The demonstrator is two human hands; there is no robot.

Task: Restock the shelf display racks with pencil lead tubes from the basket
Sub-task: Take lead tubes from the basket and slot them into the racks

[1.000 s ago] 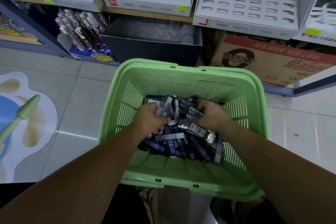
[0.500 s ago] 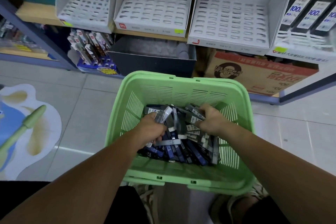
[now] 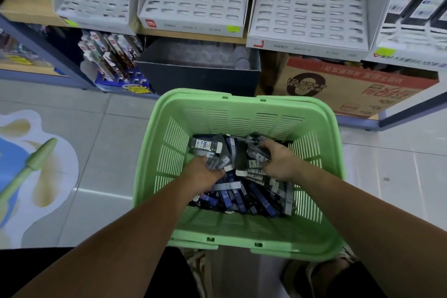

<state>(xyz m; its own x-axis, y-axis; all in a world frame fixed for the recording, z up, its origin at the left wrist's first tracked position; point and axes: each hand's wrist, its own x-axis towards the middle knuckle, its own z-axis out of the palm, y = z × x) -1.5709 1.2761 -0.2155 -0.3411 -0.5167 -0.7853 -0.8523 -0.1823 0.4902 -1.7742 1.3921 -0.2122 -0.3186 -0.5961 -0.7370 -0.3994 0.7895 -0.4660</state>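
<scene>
Bare forearms [image 3: 135, 237] lead to the left hand [image 3: 205, 176] and right hand [image 3: 280, 162]. Black clothing [image 3: 48, 273] covers the lap at the near edge. Strapped sandals [image 3: 314, 271] on both feet.

Both in the green basket [image 3: 242, 98]: left hand [image 3: 205, 176] and right hand [image 3: 278, 163], each gripping a bunch of pencil lead tubes [image 3: 242, 197] from the heap. White slotted racks [image 3: 193, 0] stand beyond.

Single head-worn wide-angle view, facing forward and steeply down. The green basket [image 3: 242, 109] fills the near centre, with both forearms [image 3: 145, 237] entering from the lower edge. The white display racks [image 3: 193, 0] span the top edge, farther off, and tiled floor [image 3: 108, 152] flanks both sides.
</scene>
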